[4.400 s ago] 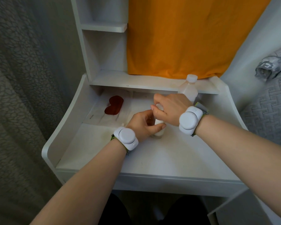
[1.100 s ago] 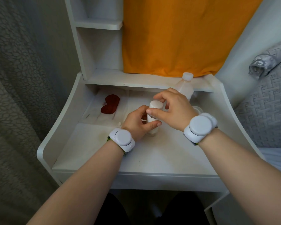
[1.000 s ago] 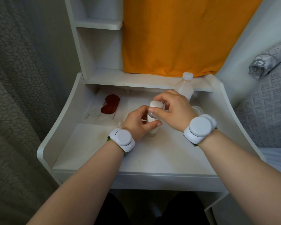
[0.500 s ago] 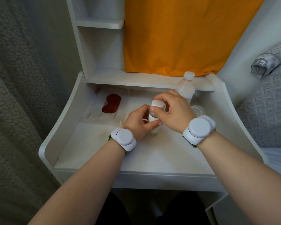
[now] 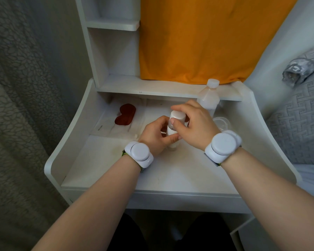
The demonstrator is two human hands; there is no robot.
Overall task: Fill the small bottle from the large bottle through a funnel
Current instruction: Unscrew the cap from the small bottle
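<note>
Grey patterned curtain fills the left side. Orange cloth hangs over the back wall, its lower edge reaching the desk's rear ledge. White desk with raised curved sides sits in the centre, and its top has faint stains. Grey quilted bedding lies to the right of the desk, with a rolled grey fabric above it. A white shelf unit rises from the desk's back left.

Both forearms reach in from the bottom edge, each with a white wrist device strapped on. Left hand is wrapped round the body of the small bottle, which stands upright on the desk top at mid-desk. Right hand comes from above, thumb and fingers pinching the bottle's white cap.

Large bottle is capped and upright at back right, just behind the right hand. Clear funnel is on the desk just right of the right hand, partly hidden. A dark red flat item lies on a clear plastic sheet at back left, well apart from the hands.
</note>
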